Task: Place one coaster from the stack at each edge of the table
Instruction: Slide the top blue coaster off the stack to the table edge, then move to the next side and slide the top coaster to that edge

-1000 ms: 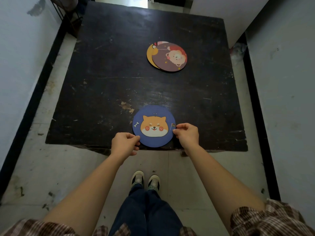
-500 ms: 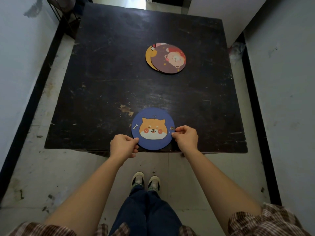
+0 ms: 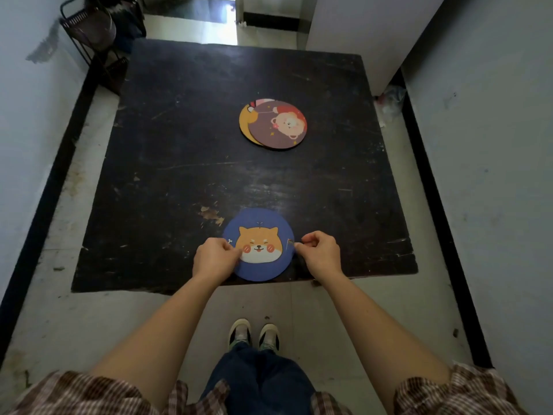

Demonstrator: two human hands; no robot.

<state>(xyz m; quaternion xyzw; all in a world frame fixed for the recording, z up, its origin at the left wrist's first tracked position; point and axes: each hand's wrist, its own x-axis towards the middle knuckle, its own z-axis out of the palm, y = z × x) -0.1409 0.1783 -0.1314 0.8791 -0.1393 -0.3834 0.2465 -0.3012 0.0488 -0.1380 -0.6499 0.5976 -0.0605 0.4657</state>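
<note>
A round blue coaster (image 3: pixel 263 269) with an orange dog face lies flat at the near edge of the dark wooden table (image 3: pixel 167 163), its rim almost at the edge. My left hand (image 3: pixel 214 259) pinches its left side and covers part of the print. My right hand (image 3: pixel 318 253) pinches its right rim. The coaster stack (image 3: pixel 278 125) sits in the middle of the table, slightly right of centre. A brown coaster with a bear lies on top, and yellow and pink ones peek out beneath on the left.
Pale walls stand close on the left and right of the table, with narrow floor strips between. A dark wire rack (image 3: pixel 95 46) stands at the far left corner. A crumpled plastic bag (image 3: pixel 392 100) lies on the floor at the far right. My shoes (image 3: pixel 254 333) are just below the near edge.
The blue coaster stays at the near edge. My left hand has slid further onto its left side. My head has lifted, showing more of the far end of the room.
</note>
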